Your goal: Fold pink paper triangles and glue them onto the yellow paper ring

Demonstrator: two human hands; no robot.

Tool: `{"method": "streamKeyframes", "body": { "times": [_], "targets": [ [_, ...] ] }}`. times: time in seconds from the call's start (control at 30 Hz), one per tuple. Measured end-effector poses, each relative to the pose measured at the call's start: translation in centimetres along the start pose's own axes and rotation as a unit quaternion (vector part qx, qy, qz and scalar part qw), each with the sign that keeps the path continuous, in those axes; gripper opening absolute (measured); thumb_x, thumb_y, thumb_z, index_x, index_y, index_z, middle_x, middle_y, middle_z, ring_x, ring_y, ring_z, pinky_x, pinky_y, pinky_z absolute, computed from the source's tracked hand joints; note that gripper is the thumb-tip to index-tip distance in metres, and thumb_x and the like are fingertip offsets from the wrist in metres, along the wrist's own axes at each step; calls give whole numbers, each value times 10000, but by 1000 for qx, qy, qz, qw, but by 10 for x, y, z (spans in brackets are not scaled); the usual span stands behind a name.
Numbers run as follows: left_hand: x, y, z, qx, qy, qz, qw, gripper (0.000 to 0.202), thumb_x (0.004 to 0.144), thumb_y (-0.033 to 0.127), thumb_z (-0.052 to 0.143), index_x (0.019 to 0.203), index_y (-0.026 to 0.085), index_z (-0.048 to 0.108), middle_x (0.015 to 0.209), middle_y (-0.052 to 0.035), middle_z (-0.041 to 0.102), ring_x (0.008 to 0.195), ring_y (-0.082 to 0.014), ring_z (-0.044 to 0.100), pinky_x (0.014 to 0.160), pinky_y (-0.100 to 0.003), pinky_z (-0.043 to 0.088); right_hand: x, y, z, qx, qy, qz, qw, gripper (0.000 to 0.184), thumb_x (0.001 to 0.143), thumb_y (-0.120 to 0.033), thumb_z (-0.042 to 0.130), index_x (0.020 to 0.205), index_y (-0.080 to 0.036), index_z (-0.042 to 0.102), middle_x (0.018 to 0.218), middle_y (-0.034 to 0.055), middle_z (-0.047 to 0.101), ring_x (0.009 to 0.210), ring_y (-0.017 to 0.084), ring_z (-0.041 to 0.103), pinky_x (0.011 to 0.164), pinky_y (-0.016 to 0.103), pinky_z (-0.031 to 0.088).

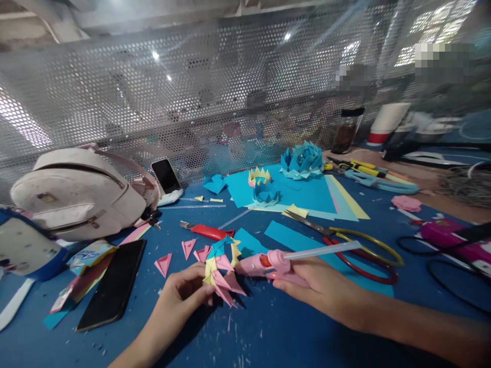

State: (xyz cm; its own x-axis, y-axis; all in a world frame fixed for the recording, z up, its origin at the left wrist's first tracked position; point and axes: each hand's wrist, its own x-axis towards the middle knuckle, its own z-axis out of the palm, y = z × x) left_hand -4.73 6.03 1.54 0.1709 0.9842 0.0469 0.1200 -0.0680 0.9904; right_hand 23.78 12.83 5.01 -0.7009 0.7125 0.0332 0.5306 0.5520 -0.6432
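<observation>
My left hand is closed on a folded paper flower made of pink, yellow and blue pointed pieces, held just above the blue table. My right hand grips a pink glue gun with a clear glue stick poking out the back. The gun's nozzle points left and touches the paper flower. Loose pink paper triangles lie on the table just left of the flower.
A white backpack, two phones, a red box cutter, scissors, blue paper sheets and finished paper flowers lie around. A perforated metal screen closes the back. Cables and a second pink tool lie right.
</observation>
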Motion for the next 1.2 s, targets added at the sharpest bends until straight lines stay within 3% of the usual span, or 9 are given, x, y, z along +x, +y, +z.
{"method": "streamKeyframes", "body": {
  "times": [0.6,1.2],
  "targets": [
    [1,0,0,-28,-5,0,1000,203,869,379,712,913,190,769,868,-34,670,622,-94,558,605,-220,473,0,1,1,-2,27,15,1000,360,957,-460,473,1019,-234,747,946,72,745,929,286,698,861,393,562],
    [1,-1,1,-45,3,-10,999,220,841,407,738,859,191,776,835,-23,665,609,-86,543,588,-190,450,-1,4,1,-5,34,21,999,386,948,-481,470,1043,-228,745,1019,72,756,956,290,710,867,386,573]
  ]
}}
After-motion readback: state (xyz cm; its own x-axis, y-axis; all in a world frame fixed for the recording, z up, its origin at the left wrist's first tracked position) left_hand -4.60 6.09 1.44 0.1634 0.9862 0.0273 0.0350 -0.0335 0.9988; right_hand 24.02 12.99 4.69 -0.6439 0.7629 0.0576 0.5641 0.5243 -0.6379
